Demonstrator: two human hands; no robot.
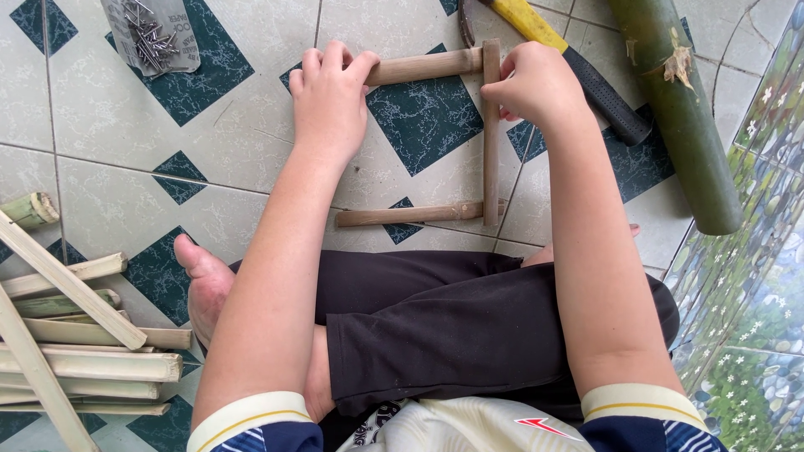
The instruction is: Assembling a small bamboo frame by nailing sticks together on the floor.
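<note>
One pile of split bamboo slats [75,351], one bag of nails [152,35], one hammer [578,67], one green bamboo pole [678,117]. On the tiled floor [109,117] lay one three-stick pale bamboo frame [490,142]; left hand [328,100] gripped its top stick, right hand [536,84] pinched the corner.

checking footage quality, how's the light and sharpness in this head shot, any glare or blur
Head view: soft, even daylight with only faint shadows under the left hand and right hand; mild sheen on the floor tiles, no harsh glare; bamboo frame and hammer sharp; wide-lens curving towards the edges.
</note>
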